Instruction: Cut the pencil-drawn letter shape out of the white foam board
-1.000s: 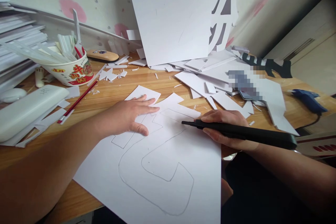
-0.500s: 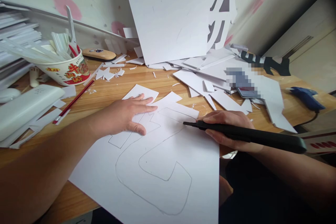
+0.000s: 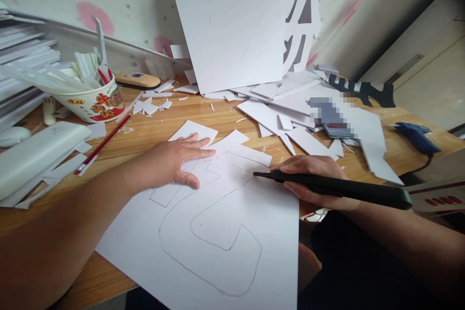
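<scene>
We are resting our left hand (image 3: pixel 183 157) flat on a white foam board (image 3: pixel 276 261), its fingers spread and grasping nothing, near the far left edge of the sheet. With our right hand (image 3: pixel 312 174) we are gripping a black cutter (image 3: pixel 348 189), its narrow tip pointing left at a curved outline (image 3: pixel 228 250) drawn on the board; we cannot tell whether the tip is touching. The board is lying on the wooden table (image 3: pixel 170 114), its near part jutting past the edge toward our lap. Beyond it, white offcuts (image 3: pixel 271 118) are lying scattered below a tall white panel (image 3: pixel 232 24) that is standing upright. To the left, a red pencil (image 3: pixel 103 144) is lying near a paper noodle bowl (image 3: pixel 90 106) that is holding scissors (image 3: pixel 101 46) and translucent sticks (image 3: pixel 39 76). At the far right, a blue glue gun (image 3: pixel 417 136) is lying on its side.
</scene>
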{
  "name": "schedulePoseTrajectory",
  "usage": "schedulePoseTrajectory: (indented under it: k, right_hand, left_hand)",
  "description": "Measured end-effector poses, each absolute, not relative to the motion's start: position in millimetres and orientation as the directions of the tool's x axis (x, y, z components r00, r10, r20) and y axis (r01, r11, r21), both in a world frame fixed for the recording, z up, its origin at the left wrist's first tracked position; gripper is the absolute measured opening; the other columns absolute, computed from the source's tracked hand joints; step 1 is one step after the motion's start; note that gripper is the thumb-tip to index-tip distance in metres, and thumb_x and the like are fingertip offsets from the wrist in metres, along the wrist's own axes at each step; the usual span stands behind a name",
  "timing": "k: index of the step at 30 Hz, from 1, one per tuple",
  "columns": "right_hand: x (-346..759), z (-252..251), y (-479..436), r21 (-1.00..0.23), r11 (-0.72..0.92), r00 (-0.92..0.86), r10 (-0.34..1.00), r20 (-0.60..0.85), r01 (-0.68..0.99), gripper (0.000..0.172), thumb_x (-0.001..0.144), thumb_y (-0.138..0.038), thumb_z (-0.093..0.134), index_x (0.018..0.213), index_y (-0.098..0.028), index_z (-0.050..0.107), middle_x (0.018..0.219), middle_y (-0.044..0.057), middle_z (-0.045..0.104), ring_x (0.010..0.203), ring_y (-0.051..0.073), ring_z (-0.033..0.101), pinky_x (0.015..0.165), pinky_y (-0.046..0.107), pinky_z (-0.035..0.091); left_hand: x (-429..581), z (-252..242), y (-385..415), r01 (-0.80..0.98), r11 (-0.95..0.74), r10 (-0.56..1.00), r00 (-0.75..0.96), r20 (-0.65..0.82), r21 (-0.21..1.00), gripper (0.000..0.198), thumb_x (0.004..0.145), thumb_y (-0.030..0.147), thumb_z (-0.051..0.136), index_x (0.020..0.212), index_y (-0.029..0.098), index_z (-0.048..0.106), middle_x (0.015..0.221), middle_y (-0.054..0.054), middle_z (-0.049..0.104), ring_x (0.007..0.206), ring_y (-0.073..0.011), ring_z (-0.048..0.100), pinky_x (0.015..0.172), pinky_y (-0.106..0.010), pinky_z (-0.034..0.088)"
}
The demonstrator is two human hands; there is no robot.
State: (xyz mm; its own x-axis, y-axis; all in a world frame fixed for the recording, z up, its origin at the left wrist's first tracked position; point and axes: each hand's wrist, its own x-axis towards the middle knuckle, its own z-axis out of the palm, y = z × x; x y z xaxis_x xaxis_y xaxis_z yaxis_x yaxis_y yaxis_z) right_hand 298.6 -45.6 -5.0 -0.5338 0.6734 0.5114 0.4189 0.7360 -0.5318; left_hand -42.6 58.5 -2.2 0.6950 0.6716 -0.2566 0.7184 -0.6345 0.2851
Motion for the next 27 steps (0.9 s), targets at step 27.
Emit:
schedulePoseTrajectory:
  k: [27]
  right_hand:
    - [329.9,-12.6,-70.6,-0.537,0.745,-0.523,0.663,0.536,0.396,0.042,0.086,-0.008,0.062,0.122,-0.03,0.059,0.096,0.005,0.075,0.087,0.02,0.074,0.071,0.028,0.062]
  left_hand:
    - [-51.4,-9.8,55.9,0.682,-0.675,0.664,0.728,-0.172,0.282,0.083,0.079,0.083,0.046,0.146,0.033,0.047,0.161,-0.002,0.031,0.152,-0.0297,0.016,0.122,-0.048,0.008]
